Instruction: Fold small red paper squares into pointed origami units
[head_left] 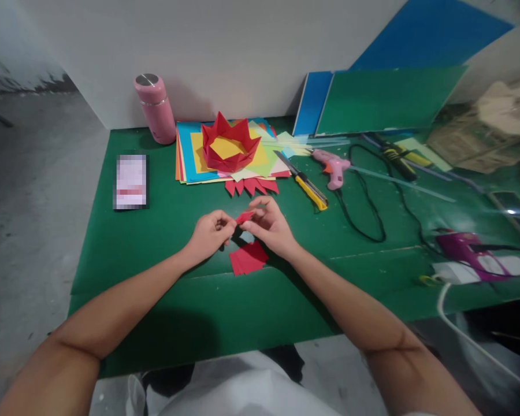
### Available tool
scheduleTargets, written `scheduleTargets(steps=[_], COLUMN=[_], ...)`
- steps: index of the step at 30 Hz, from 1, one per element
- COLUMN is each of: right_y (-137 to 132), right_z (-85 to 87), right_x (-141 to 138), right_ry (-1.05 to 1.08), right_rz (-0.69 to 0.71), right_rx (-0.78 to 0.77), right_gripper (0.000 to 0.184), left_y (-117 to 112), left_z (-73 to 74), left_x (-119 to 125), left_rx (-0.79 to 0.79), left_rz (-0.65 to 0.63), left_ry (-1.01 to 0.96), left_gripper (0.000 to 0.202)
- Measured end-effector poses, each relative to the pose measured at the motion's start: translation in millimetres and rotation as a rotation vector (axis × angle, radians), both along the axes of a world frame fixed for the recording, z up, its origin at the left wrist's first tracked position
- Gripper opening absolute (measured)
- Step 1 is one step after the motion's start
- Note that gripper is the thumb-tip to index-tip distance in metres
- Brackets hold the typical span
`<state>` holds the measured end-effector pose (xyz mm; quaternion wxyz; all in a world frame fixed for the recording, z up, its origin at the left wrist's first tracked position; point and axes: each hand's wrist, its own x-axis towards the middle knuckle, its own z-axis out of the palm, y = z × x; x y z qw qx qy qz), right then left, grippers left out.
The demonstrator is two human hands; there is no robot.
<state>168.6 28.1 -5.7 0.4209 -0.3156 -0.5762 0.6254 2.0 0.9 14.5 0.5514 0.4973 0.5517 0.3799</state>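
A small piece of red paper (245, 217) is held between both hands above the green table. My left hand (211, 236) pinches its left end with thumb and fingers. The fingers of my right hand (272, 226) curl around its right side, thumb below. Just under the hands lies a small stack of red paper pieces (248, 258). Beyond them, several pointed red folded pieces (252, 186) lie in a row. A red folded-paper ring with points (229, 164) rests on a pile of coloured paper sheets (186, 156).
Right of the paper lie a yellow utility knife (312, 192) and a pink glue gun (333, 167) with a looping black cord. A pink bottle (156, 110) stands back left, above a blurred-out phone-like item (130, 181). A purple power strip (463, 254) sits far right.
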Motion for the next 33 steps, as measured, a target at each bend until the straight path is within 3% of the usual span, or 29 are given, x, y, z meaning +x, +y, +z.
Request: scheduleTargets(steps=[11,18,24,29,33], right_y=[-0.8,1.2,2.0,1.5,2.5], right_z=[-1.8,0.6,2.4,1.3,-0.9], right_x=[-0.3,-0.2,0.9,-1.0,-1.7], right_ry=[-0.016,0.035,0.066,0.084,0.113], right_rz=[-0.032,-0.092,-0.130,-0.108,-0.093], right_rx=[-0.014,-0.047,-0.051,-0.120,-0.205], right_gripper=[0.045,0.048,0.046,0.049,0.050], left_y=[-2.3,-3.8,-3.1,-3.1,-1.9], left_z=[-0.2,-8.4,-12.6,-9.2,-6.9], left_x=[-0.2,-0.3,-1.2,-0.2,-0.7], left_rx=[0.040,0.146,0.162,0.212,0.137], left_rz=[-0.089,-0.067,-0.087,-0.068,-0.071], left_ry=[0.045,0.125,0.064,0.094,0.035], left_gripper=[0.012,0.018,0.014,0.007,0.006])
